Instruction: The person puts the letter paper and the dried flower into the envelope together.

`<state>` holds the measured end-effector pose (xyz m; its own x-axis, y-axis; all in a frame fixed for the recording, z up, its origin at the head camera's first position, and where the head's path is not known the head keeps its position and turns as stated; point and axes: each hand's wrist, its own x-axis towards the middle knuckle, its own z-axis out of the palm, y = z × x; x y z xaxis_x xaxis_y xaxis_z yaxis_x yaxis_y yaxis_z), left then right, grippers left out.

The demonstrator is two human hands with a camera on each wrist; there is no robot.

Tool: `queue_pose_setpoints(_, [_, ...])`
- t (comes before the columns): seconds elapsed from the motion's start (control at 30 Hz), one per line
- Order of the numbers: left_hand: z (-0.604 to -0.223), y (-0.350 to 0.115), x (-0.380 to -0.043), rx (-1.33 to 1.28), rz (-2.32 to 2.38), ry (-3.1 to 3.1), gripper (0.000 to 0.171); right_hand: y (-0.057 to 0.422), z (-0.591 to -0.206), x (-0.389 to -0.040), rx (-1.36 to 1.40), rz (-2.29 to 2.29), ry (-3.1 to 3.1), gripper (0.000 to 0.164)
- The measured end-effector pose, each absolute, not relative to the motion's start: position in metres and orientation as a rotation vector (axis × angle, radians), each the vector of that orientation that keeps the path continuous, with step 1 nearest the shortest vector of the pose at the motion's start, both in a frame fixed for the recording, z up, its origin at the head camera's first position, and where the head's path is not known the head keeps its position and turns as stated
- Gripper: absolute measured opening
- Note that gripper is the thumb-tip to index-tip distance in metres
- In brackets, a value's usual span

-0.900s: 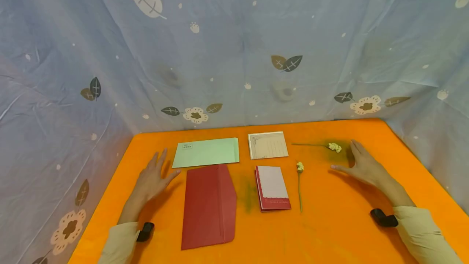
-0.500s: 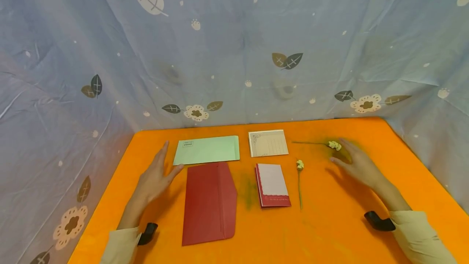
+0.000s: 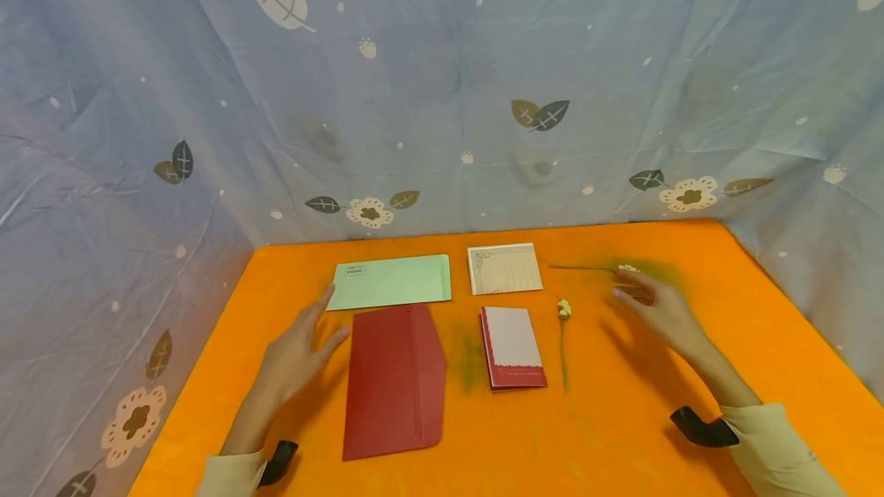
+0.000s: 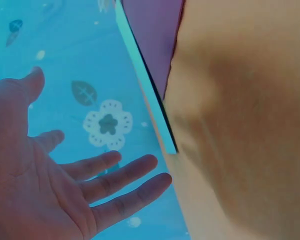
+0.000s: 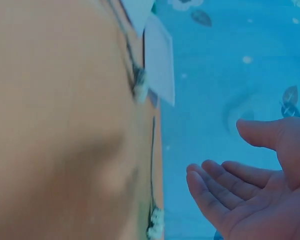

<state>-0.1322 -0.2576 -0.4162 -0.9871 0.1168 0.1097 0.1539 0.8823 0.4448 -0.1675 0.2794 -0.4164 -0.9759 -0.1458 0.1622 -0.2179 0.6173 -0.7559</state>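
My left hand [image 3: 293,355] hovers with spread fingers at the left of the red envelope [image 3: 387,386], its fingertips near the mint-green envelope [image 3: 390,284]. In the left wrist view all its fingers [image 4: 132,177] are apart and hold nothing. My right hand [image 3: 666,317] is over the far right, overlapping the yellow blossom of the lying flower [image 3: 587,268] in the head view. The right wrist view shows that palm bare, thumb apart from the slightly bent fingers [image 5: 235,185]. A second flower [image 3: 563,343] lies with its stem toward me, left of the right hand.
Between the hands lie a white and red folded card [image 3: 514,347] and a cream lined card [image 3: 506,269]. An orange cloth [image 3: 601,443] covers the table. Blue patterned curtains [image 3: 414,83] stand behind it and at both sides.
My right hand has moved left until it overlaps the far flower's blossom. My left hand has come slightly nearer to me and rightward. The papers and flowers stay where they were.
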Motion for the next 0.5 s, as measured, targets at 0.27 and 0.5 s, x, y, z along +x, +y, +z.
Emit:
queue_pose_setpoints(0.27, [-0.422,-0.247,-0.126,-0.211,-0.715,-2.972,0.082,0.269,-0.409,-0.165,0.293,1.526,-2.790,0.054])
queue_pose_setpoints(0.5, [-0.428,-0.233,-0.128,-0.258,-0.683,-2.990,0.083,0.258,-0.414,-0.177,0.311,1.854,-2.693,0.053])
